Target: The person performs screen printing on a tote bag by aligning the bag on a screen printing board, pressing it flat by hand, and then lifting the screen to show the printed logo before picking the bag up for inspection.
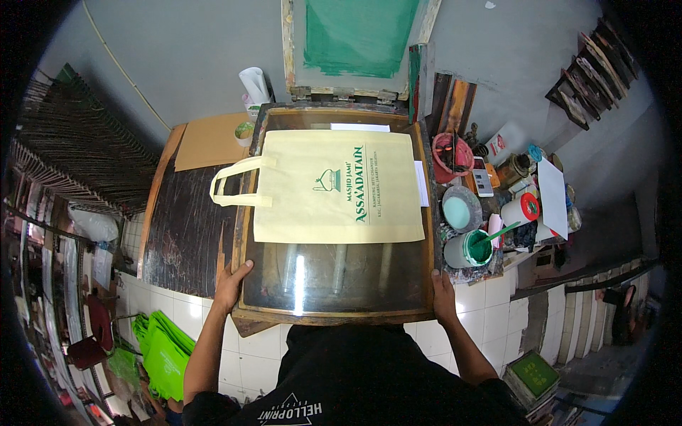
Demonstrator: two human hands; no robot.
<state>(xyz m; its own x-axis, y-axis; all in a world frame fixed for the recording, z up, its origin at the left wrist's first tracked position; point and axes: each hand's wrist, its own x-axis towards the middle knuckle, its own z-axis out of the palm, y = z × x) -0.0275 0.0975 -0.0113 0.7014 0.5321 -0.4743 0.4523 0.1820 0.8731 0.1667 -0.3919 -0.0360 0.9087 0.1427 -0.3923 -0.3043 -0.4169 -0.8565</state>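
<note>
A cream fabric tote bag (312, 206) with green print lies flat on a glass-topped printing table (334, 280), its handles pointing left over the wooden rim. My left hand (231, 285) grips the table's left rim near the front corner, thumb on top and the other fingers mostly hidden along the side. On the opposite rim, my right hand (443, 292) holds the wood in a similar way, its fingers partly hidden. Neither hand touches the bag. Behind the table, a screen-printing frame (359, 35) with green mesh stands raised on hinges.
To the right, a cluttered side stand carries a tub of green ink (469, 250) with a stick in it, a pale green container (462, 210), a phone (483, 177) and a pink basket (452, 153). Cardboard (209, 142) lies at left; bright green bags (165, 355) hang below.
</note>
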